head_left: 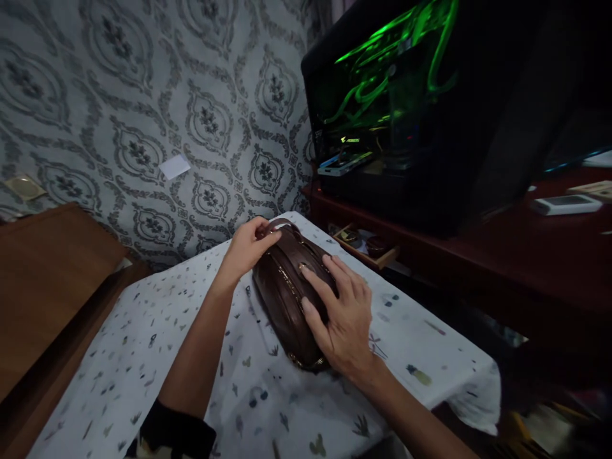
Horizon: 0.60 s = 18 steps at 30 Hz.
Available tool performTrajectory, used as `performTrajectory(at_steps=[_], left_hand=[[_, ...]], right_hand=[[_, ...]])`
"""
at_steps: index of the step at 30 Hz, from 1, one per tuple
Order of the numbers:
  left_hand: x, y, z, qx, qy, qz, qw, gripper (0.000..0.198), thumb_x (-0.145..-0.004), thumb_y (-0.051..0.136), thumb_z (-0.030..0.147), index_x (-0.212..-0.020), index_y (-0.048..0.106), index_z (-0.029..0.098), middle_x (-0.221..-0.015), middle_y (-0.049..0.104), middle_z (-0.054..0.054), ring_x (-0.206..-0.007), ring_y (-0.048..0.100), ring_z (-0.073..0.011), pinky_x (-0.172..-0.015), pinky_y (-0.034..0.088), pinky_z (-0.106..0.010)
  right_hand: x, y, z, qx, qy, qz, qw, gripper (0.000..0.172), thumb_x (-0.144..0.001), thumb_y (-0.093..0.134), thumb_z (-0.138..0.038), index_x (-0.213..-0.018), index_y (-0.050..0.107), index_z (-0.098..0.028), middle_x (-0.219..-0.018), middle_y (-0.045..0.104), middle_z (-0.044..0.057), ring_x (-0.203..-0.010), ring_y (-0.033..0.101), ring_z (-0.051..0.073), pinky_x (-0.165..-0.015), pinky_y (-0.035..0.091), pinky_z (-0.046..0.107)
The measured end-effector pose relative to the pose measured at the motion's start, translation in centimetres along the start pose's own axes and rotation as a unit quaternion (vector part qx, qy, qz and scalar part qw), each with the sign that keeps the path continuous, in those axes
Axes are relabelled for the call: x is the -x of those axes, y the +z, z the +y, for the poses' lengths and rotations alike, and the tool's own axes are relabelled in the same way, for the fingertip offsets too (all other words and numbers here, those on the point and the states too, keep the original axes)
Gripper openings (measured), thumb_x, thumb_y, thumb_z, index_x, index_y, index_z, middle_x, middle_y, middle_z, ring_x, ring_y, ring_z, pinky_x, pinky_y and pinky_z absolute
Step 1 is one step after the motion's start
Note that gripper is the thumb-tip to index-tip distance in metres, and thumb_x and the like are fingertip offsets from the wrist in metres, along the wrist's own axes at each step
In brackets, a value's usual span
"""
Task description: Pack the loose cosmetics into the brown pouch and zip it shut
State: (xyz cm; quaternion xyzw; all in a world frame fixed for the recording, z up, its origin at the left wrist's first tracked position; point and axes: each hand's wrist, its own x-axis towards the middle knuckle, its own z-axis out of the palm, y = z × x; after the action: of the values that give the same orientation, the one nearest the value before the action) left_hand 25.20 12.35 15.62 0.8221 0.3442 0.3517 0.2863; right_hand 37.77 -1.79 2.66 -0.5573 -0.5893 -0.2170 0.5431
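Note:
A dark brown bag (282, 299) with gold-coloured zips lies on a table covered by a white patterned cloth (191, 357). My left hand (247, 247) is at the bag's far end, beside its handle (287, 224), with thumb and fingers closed on the bag there. Across the near right part of the bag rests my right hand (342, 309), its fingers spread over the top near a zip. The underside of the bag is hidden.
On the right, a dark red desk (540, 255) bears a computer case (406, 127) with green light. A small open drawer (382, 255) juts out by the cloth's far right edge. Brown wooden furniture (57, 268) stands at left, before a patterned wall (143, 115).

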Motion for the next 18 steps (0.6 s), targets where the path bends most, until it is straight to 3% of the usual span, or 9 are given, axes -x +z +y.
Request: performTrajectory(at_steps=[3, 9, 18], left_hand=[[1.1, -0.8, -0.8, -0.008, -0.016, 0.005, 1.0, 0.024, -0.078, 0.068, 0.04, -0.074, 0.062, 0.018, -0.068, 0.057, 0.002, -0.067, 0.05, -0.0143, -0.064, 0.035, -0.027], [1.6, -0.2, -1.9, 0.049, -0.041, 0.027, 0.998, 0.019, -0.081, 0.063, 0.034, -0.074, 0.064, 0.016, -0.07, 0.061, 0.001, -0.068, 0.052, -0.0142, -0.065, 0.037, -0.026], [2.7, 0.1, -0.5, 0.072, -0.045, 0.012, 0.996, 0.019, -0.082, 0.063, 0.028, -0.067, 0.059, 0.017, -0.062, 0.054, 0.003, -0.062, 0.046, -0.0124, -0.06, 0.034, -0.025]], right_hand=[[0.0, 0.0, 0.1, 0.001, -0.005, -0.002, 1.0, 0.04, -0.098, 0.054, -0.028, -0.138, 0.057, -0.029, -0.15, 0.05, 0.013, -0.141, 0.048, 0.034, -0.111, 0.04, 0.053], [0.0, 0.0, 0.0, -0.002, -0.014, 0.007, 1.0, 0.036, -0.098, 0.056, -0.03, -0.134, 0.061, -0.027, -0.148, 0.051, 0.014, -0.14, 0.049, 0.036, -0.111, 0.041, 0.054], [0.1, 0.2, 0.1, 0.006, -0.024, -0.003, 1.0, 0.038, -0.099, 0.056, -0.023, -0.134, 0.065, -0.034, -0.155, 0.043, 0.01, -0.143, 0.045, 0.036, -0.111, 0.039, 0.054]])
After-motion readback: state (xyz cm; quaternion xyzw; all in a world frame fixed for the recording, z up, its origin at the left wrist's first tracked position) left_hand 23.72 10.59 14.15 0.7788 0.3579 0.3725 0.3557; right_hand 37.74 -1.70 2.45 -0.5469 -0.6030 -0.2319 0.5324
